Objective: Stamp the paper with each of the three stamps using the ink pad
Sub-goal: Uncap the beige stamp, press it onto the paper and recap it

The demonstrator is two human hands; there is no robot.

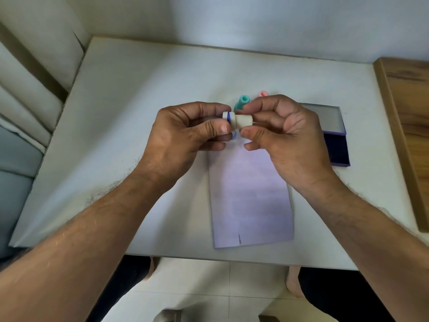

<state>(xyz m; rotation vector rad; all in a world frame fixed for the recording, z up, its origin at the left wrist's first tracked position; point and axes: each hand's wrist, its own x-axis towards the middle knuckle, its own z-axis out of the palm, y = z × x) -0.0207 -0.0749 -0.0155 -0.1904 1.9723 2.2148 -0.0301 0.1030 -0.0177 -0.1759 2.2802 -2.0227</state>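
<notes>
our left hand (185,133) and right hand (285,133) pinch the white stamp (240,119) above the paper (250,194): stubby cream body, blue-ringed cap, lying level, cap end pointing left.

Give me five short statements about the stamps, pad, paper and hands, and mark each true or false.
1. Both hands hold the white stamp. True: the left hand pinches its cap end, the right hand its handle.
2. The green stamp is in the left hand. False: it stands on the table behind the hands.
3. The ink pad lies open to the right of the paper. True.
4. The paper bears no mark. False: a blue print shows near its top.
5. The pink stamp lies on the paper. False: it is beyond the paper's far edge, mostly hidden by the right hand.
</notes>
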